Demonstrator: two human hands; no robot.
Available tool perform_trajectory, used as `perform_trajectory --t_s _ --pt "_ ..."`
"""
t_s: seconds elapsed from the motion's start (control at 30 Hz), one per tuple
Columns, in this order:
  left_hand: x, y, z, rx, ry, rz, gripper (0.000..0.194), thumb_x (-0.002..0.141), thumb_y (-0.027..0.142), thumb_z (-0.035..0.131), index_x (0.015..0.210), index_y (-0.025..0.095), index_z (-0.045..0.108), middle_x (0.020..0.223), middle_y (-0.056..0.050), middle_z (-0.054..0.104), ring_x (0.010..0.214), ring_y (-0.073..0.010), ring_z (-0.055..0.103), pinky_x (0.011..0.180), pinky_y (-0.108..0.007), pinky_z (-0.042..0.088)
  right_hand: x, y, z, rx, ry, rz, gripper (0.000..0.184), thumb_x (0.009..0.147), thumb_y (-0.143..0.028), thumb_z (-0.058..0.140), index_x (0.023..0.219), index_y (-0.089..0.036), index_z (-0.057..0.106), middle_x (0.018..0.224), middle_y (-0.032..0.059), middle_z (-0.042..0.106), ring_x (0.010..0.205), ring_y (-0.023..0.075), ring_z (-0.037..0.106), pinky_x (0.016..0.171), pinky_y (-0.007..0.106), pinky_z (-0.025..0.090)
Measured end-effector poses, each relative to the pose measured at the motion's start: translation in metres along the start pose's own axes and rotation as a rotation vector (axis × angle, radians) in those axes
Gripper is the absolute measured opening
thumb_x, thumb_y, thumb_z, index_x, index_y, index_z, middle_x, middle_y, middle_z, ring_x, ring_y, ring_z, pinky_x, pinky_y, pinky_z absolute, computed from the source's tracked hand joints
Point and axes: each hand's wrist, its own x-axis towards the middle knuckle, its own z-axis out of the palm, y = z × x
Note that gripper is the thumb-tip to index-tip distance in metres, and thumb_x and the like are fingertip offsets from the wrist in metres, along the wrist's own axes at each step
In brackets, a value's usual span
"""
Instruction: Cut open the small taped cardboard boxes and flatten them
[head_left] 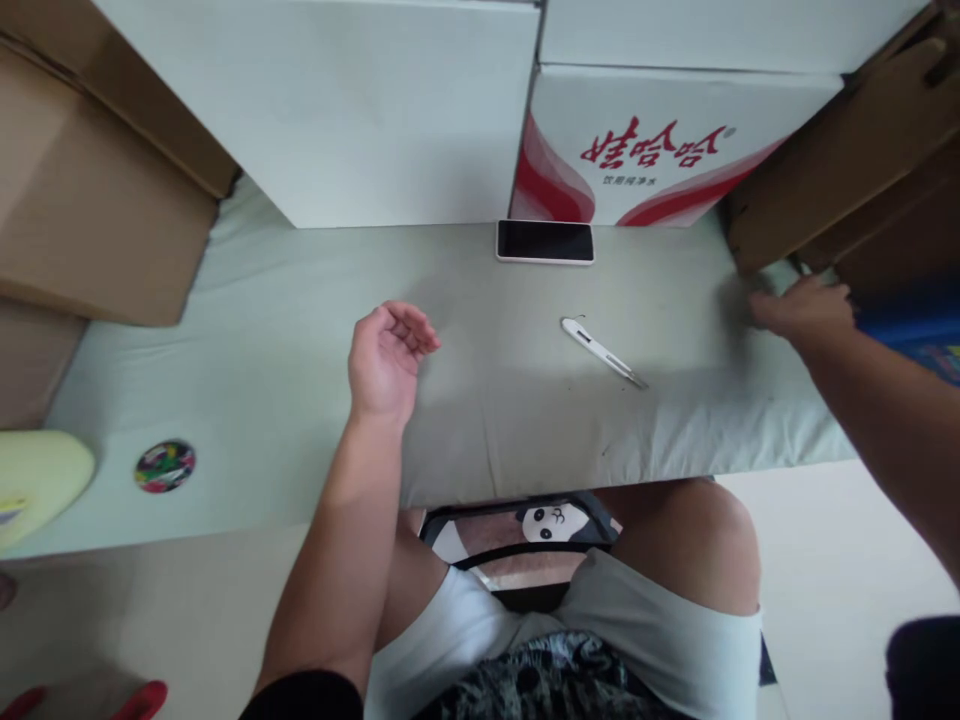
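Observation:
My left hand hovers above the pale green cloth, palm turned up and inward, with its fingers loosely curled and nothing in them. At the right, my right hand reaches beside a brown cardboard box; its fingertips are partly hidden, so what they touch is unclear. Between the hands lies a slim white penknife-like tool with a metal tip, slanting down to the right. Behind it a phone with a dark screen rests flat against the white cartons.
White cartons, one with red lettering, stand along the back. Cardboard boxes fill the left side. A round patterned disc and a pale yellow container sit at the left front. Something blue is at the far right.

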Motion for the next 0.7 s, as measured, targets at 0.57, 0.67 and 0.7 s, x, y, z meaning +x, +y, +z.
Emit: perform_trajectory --t_s 0.57,0.67,0.7 --pt "-0.027 0.094 -0.073 -0.158 0.225 0.672 0.026 0.092 0.042 0.068 0.077 0.022 0.061 0.065 0.002 0.056 0.057 -0.0129 0.056 0.058 -0.026 0.047 -0.230 -0.362 -0.074 0.488 -0.301 -1.474 0.047 0.093 -0.018 0.051 0.138 -0.017 0.063 0.138 0.0194 0.060 0.117 0.0307 0.066 0.097 0.048 0.060" --pt "-0.029 0.101 -0.097 -0.210 0.289 0.709 0.024 0.092 0.042 0.066 0.079 0.022 0.060 0.062 0.003 0.052 0.056 -0.0131 0.052 0.058 -0.027 0.045 -0.287 -0.444 -0.095 0.478 -0.384 -1.585 0.051 0.090 -0.008 0.053 0.139 -0.015 0.064 0.150 0.0195 0.054 0.134 0.0310 0.059 0.113 0.049 0.054" --pt "-0.029 0.103 -0.103 -0.220 0.316 0.710 0.024 0.092 0.041 0.065 0.078 0.022 0.061 0.063 0.002 0.052 0.056 -0.0132 0.051 0.058 -0.027 0.044 -0.304 -0.468 -0.104 0.462 -0.422 -1.599 0.053 0.090 -0.006 0.054 0.142 -0.017 0.063 0.159 0.0182 0.049 0.140 0.0307 0.056 0.114 0.049 0.054"
